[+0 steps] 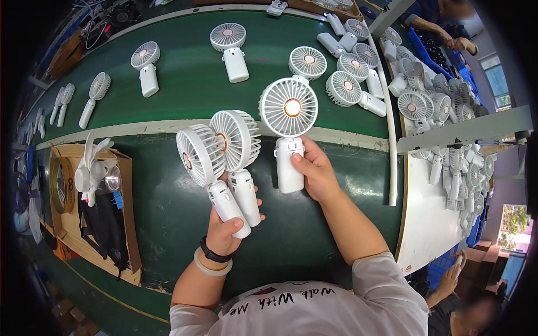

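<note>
My left hand (223,231) is closed around the handles of two white handheld fans, a nearer fan (197,157) and another fan (237,140) just behind it, their round heads side by side. In my right hand (315,171) is a third white handheld fan (289,107), held upright by its handle, with an orange ring round its hub. My thumb presses on the front of that handle. Under both hands lies the dark green worktop (291,241). Beyond the third fan's head, one more fan (307,63) lies on the green belt, its handle partly hidden.
Several white fans lie spaced along the green conveyor belt (185,73), with a cluster (350,78) at its right end. A white table (423,207) at right holds a heap of fans (443,112). An open cardboard box (131,224) stands at left. Other people's hands (451,42) show at right.
</note>
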Motion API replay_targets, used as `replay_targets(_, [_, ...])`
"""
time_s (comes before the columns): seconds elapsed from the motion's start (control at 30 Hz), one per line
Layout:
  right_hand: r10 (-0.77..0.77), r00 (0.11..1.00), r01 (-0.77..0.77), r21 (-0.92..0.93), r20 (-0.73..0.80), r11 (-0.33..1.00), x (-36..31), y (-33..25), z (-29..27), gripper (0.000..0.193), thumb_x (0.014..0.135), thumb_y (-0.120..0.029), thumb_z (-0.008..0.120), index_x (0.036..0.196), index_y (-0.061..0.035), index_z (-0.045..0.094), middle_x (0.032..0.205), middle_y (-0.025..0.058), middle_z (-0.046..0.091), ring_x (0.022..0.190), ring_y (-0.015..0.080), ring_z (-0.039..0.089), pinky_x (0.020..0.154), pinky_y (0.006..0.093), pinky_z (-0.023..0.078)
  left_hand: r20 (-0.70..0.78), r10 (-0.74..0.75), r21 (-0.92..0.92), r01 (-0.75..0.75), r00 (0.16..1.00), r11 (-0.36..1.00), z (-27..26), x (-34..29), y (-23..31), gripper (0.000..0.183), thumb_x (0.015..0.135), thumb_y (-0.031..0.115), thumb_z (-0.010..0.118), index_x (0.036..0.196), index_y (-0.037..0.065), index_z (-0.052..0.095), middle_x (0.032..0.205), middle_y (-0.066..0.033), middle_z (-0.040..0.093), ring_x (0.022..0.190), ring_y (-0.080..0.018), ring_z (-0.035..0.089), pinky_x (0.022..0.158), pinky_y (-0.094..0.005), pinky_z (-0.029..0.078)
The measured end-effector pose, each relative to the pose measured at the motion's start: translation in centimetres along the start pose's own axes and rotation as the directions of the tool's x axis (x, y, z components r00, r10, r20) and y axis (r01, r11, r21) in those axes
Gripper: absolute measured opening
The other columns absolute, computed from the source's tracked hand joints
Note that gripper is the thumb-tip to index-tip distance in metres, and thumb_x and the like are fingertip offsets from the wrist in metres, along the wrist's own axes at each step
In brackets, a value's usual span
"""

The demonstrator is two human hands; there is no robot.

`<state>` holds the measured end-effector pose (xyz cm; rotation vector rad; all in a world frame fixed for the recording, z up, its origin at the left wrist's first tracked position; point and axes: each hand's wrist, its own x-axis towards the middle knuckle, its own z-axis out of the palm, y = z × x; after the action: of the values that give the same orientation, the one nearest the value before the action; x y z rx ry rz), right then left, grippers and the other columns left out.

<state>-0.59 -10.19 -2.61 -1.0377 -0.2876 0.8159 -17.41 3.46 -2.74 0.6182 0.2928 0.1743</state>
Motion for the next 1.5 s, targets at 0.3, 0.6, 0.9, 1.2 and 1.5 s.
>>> replay_targets(0.3, [-0.08, 0.995, 0.065, -0.199, -0.067, 0.978, 0.0, -0.1, -0.4, 0.043, 0.085, -0.006, 0.058, 0.126, -0.0007, 0.045, 0.105, 0.0059, 0.06, 0.091, 0.0099, 0.058, 0.079, 0.0269, 0.048, -0.003, 0.015, 0.007, -0.015, 1.0, 1.0, 0.1, 0.0, -0.1, 0.103, 0.063, 0.016, 0.076, 0.144, 0.019, 0.012, 0.122, -0.0165, 0.045, 0.105, -0.0267, 0.056, 0.078, -0.0415, 0.055])
replay_targets(0.6, [-0.07, 0.996, 0.06, -0.178, -0.056, 0.982, 0.0, 0.0, -0.4, 0.048, 0.085, -0.006, 0.056, 0.131, -0.0006, 0.041, 0.105, 0.0061, 0.06, 0.091, 0.0104, 0.058, 0.08, 0.0264, 0.047, 0.031, 0.027, 0.036, -0.028, 0.999, 0.999, -0.1, -0.1, -0.1, 0.095, 0.067, 0.014, 0.073, 0.142, 0.016, 0.015, 0.125, -0.016, 0.043, 0.109, -0.0286, 0.053, 0.083, -0.0474, 0.053])
replay_targets(0.9, [-0.047, 0.995, 0.026, -0.237, -0.085, 0.971, -0.2, 0.0, -0.3, 0.049, 0.086, -0.006, 0.055, 0.132, -0.0001, 0.039, 0.109, 0.0081, 0.058, 0.095, 0.0129, 0.057, 0.083, 0.0285, 0.046, 0.022, 0.04, 0.106, -0.042, 0.999, 0.994, 0.1, -0.1, -0.5, 0.083, 0.067, 0.013, 0.074, 0.135, 0.006, 0.028, 0.127, -0.0148, 0.043, 0.111, -0.0287, 0.052, 0.085, -0.0504, 0.052])
replay_targets(1.2, [-0.049, 0.994, 0.021, -0.263, -0.099, 0.964, -0.4, 0.3, -0.1, 0.04, 0.086, -0.005, 0.056, 0.124, -0.0002, 0.044, 0.107, 0.007, 0.058, 0.094, 0.012, 0.057, 0.083, 0.0289, 0.046, 0.043, 0.006, 0.144, -0.013, 0.999, 0.99, -0.2, -0.1, -0.7, 0.088, 0.063, 0.009, 0.077, 0.136, 0.006, 0.027, 0.132, -0.0161, 0.038, 0.118, -0.0303, 0.047, 0.086, -0.0505, 0.051])
replay_targets(1.5, [-0.295, 0.899, 0.426, -0.488, 0.324, 0.762, -1.2, 2.0, 0.8, 0.058, 0.078, -0.022, 0.071, 0.124, -0.0031, 0.041, 0.112, 0.0121, 0.043, 0.107, 0.0211, 0.045, 0.091, 0.036, 0.04, 0.202, -0.014, 0.015, 0.011, 0.979, 1.0, 0.2, 0.4, -0.6, 0.092, 0.06, 0.018, 0.078, 0.136, 0.006, 0.027, 0.129, -0.0136, 0.041, 0.12, -0.0319, 0.045, 0.089, -0.0494, 0.049])
